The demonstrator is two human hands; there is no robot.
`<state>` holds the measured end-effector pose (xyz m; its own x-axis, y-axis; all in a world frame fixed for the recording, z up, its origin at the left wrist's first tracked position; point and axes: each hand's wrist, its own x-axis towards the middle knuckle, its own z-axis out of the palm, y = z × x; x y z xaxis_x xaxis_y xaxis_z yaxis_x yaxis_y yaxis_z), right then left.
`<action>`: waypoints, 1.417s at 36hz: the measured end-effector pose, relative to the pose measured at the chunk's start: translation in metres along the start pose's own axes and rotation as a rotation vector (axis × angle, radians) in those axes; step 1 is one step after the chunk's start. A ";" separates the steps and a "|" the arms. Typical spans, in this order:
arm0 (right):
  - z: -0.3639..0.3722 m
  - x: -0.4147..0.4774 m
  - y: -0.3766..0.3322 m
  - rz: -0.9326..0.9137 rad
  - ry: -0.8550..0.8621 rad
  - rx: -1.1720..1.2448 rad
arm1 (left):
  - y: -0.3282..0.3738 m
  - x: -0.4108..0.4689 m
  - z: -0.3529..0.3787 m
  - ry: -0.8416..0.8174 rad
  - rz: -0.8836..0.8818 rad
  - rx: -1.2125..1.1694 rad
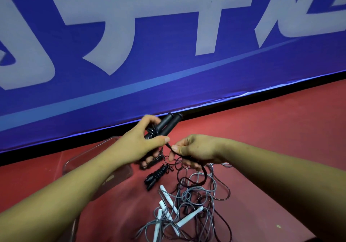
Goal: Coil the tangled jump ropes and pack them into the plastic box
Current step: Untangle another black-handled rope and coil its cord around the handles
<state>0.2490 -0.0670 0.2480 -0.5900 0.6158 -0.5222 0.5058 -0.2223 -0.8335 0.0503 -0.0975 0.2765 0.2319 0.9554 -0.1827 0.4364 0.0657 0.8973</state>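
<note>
1. The left hand [142, 140] is clenched around 2 black handles [169, 122]. The handles are held side by side, with their end caps pointing up and away toward the banner [168, 35]. Turns of black rope [204, 173] are wound around the lower part of the handles, beside the left thumb.

2. The right hand [196, 150] is held just beside the left hand. The rope is pinched between the right thumb and forefinger. The remaining right fingers are curled under the hand. From the pinch, the free length of the rope hangs in a loop down to the floor [271, 138].

3. The box [88, 149] is clear plastic and stands on the floor under the left forearm. What lies in it cannot be told.

4. A wound black bundle [157, 174] lies on the floor below the hands, just beside the box. A further bundle [156, 159] lies nearer the left hand and is partly hidden by the fingers.

5. A tangle of grey cords [211, 185] and thin dark cords is spread on the floor below the right hand. Several white handles [190, 217] lie among the cords.

6. The banner is blue with large white characters and stands along the far edge of the red floor.
</note>
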 end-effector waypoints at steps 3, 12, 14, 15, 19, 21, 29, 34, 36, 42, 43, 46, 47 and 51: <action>0.003 0.000 -0.003 -0.001 0.008 -0.016 | -0.002 0.002 -0.003 0.012 0.012 0.048; 0.007 -0.002 -0.026 -0.107 0.118 -0.235 | -0.025 0.018 -0.033 0.186 -0.007 0.427; 0.011 -0.001 -0.032 -0.135 0.141 -0.406 | -0.029 0.020 -0.034 0.146 0.003 0.538; 0.013 -0.001 -0.035 -0.154 0.149 -0.487 | -0.030 0.021 -0.033 0.132 -0.003 0.608; 0.019 -0.003 -0.044 -0.245 0.216 -0.743 | -0.030 0.022 -0.024 0.056 -0.034 0.866; 0.020 -0.002 -0.047 -0.324 0.282 -0.833 | -0.028 0.020 -0.020 -0.027 -0.013 0.935; -0.003 -0.003 -0.047 -0.446 0.439 -0.637 | -0.016 0.008 0.004 -0.264 0.144 0.812; -0.021 -0.005 -0.037 -0.412 0.394 -0.287 | -0.014 0.007 0.011 -0.211 0.179 0.567; -0.026 -0.006 -0.032 -0.411 0.363 -0.185 | -0.008 0.004 0.012 -0.204 0.194 0.511; -0.030 -0.005 -0.006 -0.271 0.231 0.044 | 0.003 -0.006 0.018 -0.120 0.219 0.412; -0.030 -0.005 -0.001 -0.218 0.193 0.070 | 0.005 -0.007 0.018 -0.092 0.221 0.374; -0.024 -0.005 0.010 -0.090 0.018 0.193 | 0.008 -0.008 0.015 -0.044 0.260 0.173; -0.022 -0.005 0.010 -0.068 -0.032 0.218 | 0.008 -0.008 0.013 -0.022 0.264 0.126; -0.017 -0.004 0.007 -0.050 -0.037 0.137 | 0.006 0.002 -0.003 0.147 0.169 0.168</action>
<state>0.2654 -0.0584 0.2478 -0.6365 0.6007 -0.4838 0.3858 -0.2952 -0.8741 0.0505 -0.0947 0.2828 0.1902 0.9811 0.0352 0.5430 -0.1350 0.8288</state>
